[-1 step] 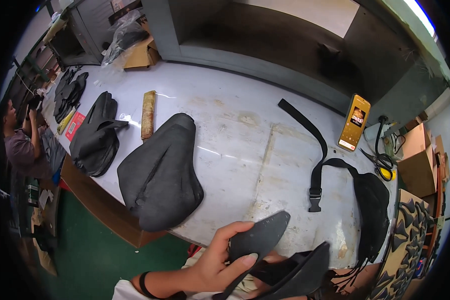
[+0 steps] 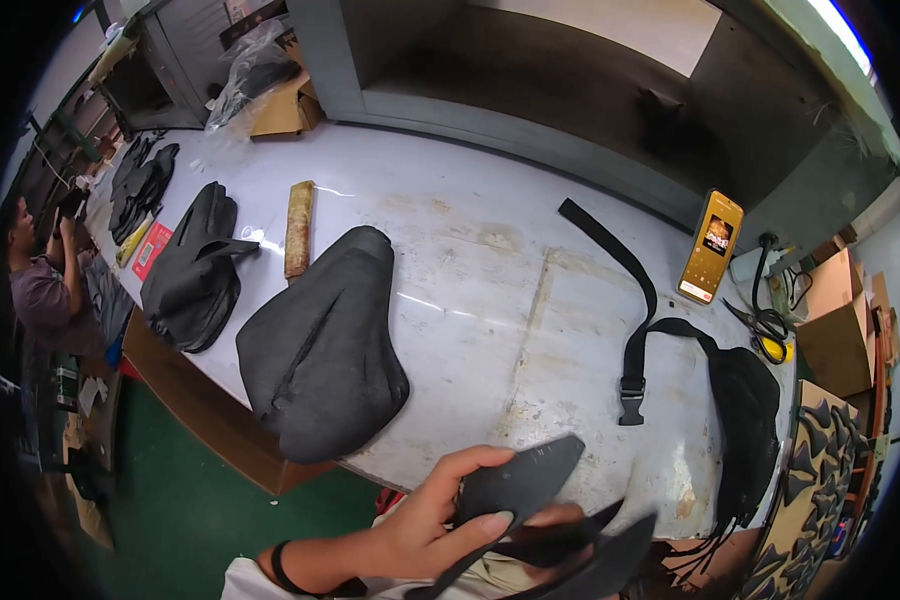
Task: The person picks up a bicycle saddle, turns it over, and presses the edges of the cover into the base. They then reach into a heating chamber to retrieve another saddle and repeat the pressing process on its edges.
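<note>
My left hand is closed on a dark grey flat piece with a pointed end, thumb on its near edge and fingers on the far one. Just right of it, my right hand is blurred and mostly covered by loose black flexible pieces; how its fingers lie does not show. On the table, left of my hands, rests a large black saddle-shaped stack with lengthwise folds.
Left lie another black stack and a worn bar. At right are a buckled strap, black pouch, upright phone, scissors and a board of dark pieces. A person works far left.
The loose black pieces by my right hand have dropped lower and shifted slightly left. The grey piece in my left hand has tipped down a little.
</note>
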